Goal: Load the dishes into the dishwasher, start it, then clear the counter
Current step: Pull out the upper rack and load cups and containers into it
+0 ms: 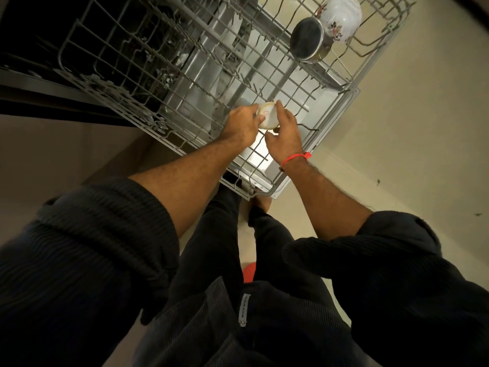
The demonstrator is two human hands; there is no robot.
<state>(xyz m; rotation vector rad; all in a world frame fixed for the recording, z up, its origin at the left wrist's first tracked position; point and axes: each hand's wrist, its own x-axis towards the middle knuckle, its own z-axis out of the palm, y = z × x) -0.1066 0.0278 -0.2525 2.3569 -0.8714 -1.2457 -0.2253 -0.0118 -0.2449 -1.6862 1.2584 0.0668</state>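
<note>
Over grey rack, left hand grips small, seemingly cream cup.

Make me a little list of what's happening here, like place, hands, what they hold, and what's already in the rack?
place: pulled-out dishwasher rack above the open door
left hand: grips the small white cup
right hand: fingers touch the cup's other side
cup: upside down, low over the rack's near end
already loaded: steel cup and flowered white bowl at the far end
wrist: red band on the right
</note>
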